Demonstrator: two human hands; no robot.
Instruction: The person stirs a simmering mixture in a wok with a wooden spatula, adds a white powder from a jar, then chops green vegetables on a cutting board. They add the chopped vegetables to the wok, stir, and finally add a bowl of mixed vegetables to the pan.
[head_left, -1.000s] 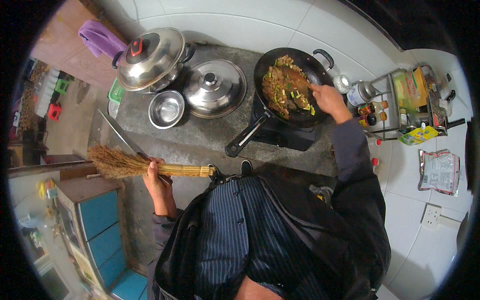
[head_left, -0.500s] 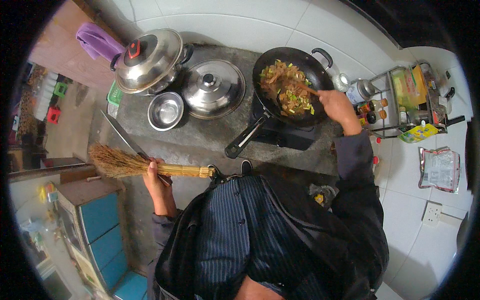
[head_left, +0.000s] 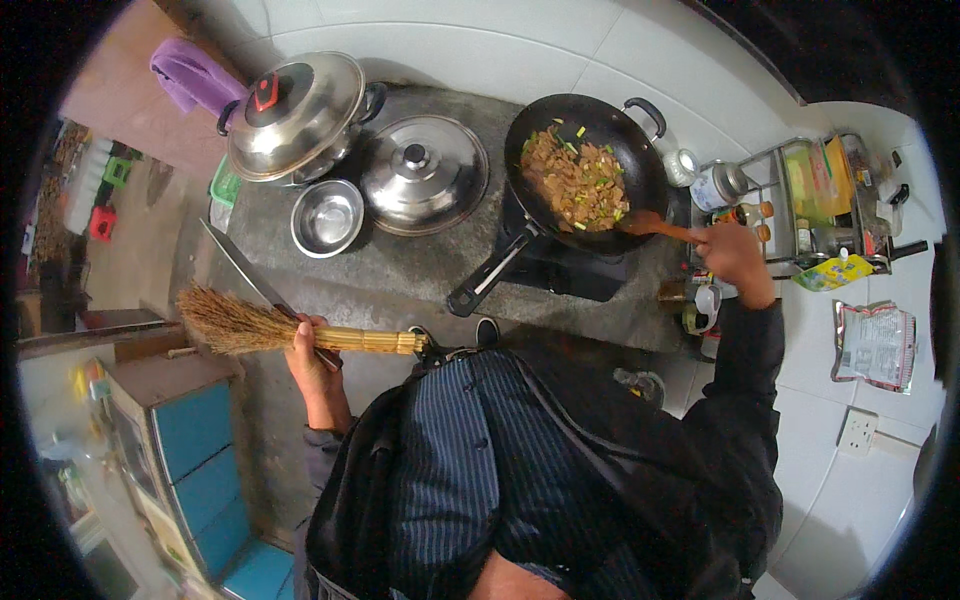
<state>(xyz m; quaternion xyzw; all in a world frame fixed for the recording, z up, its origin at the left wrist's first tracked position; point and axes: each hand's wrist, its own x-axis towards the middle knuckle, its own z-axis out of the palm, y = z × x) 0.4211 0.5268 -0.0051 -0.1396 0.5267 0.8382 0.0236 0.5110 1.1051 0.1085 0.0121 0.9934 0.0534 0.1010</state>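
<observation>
Your right hand [head_left: 733, 252] was closed around the handle of a wooden spatula [head_left: 655, 226], whose blade rested at the near rim of the black wok [head_left: 640, 175], touching the edge of the stir-fried food [head_left: 573, 183] inside. The wok sat on a dark burner [head_left: 570, 272] just to the left of that hand, with its long handle [head_left: 490, 277] pointing down toward your body.

Your left hand [head_left: 308, 345] was gripping a bundled straw brush [head_left: 290, 325] around its bound stem, held level over the front edge of the desk [head_left: 420, 275]; the bristles fanned out to the left of the hand and the tied end pointed right, toward your chest.

Beyond your left hand, a long knife [head_left: 240, 270] lay slanted on the desk, its near end passing just behind the brush. Further out from that hand stood an empty steel bowl [head_left: 326, 216], and beside it a steel lid with a knob [head_left: 423, 174]. A large lidded steel pot [head_left: 296, 116] stood touching or nearly touching that lid, on the far left.

Just beyond your right hand were small jars [head_left: 722, 183], and to its right a wire rack [head_left: 830, 200] holding bottles and packets. A purple cloth [head_left: 185, 75] lay beyond the pot.
</observation>
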